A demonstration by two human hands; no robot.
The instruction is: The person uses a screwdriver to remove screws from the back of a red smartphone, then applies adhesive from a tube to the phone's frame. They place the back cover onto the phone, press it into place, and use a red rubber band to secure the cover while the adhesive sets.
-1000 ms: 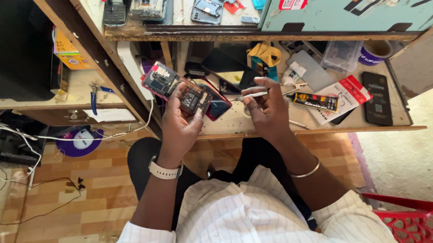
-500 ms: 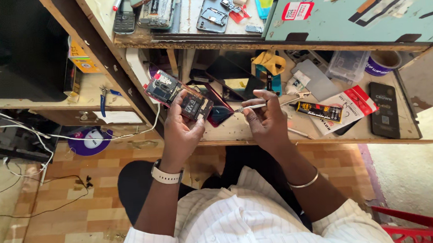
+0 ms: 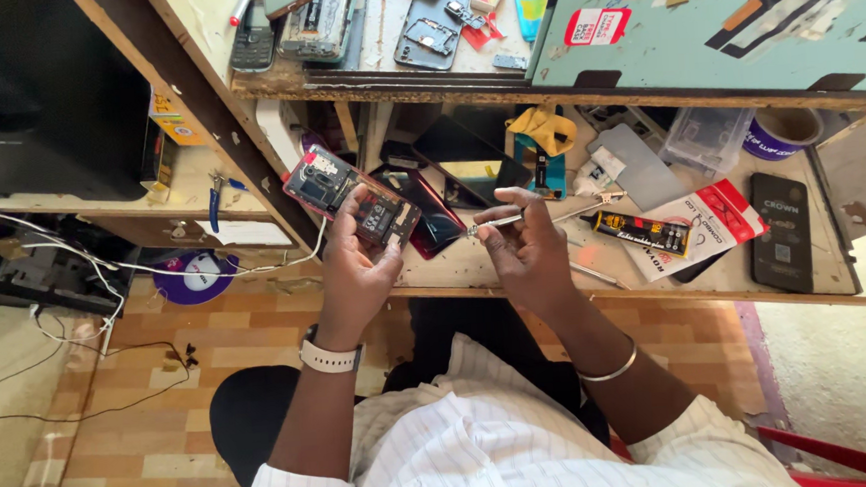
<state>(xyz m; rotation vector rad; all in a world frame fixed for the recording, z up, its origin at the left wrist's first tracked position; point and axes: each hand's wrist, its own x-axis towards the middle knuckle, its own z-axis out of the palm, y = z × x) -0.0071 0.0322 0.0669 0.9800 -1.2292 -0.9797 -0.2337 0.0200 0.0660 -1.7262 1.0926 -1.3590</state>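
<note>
My left hand [image 3: 359,268] holds an opened red phone [image 3: 350,200] with its back off and its circuit boards showing, tilted above the front edge of the lower wooden shelf [image 3: 656,285]. In my right hand [image 3: 523,248] is a thin metal screwdriver [image 3: 542,217], pinched in the fingers, with its tip toward the phone and a small gap between them. A red phone back cover [image 3: 439,221] lies on the shelf just behind the phone.
On the lower shelf lie a black glue tube [image 3: 643,233], a red and white packet [image 3: 717,218], a black phone [image 3: 781,232], a clear plastic box [image 3: 709,136] and a tape roll [image 3: 782,132]. Phones and parts cover the upper shelf [image 3: 360,37]. Cables [image 3: 74,265] trail left.
Both hands have stayed together at the shelf edge. The screwdriver tip has edged closer to the opened phone, and the view has shifted slightly downward.
</note>
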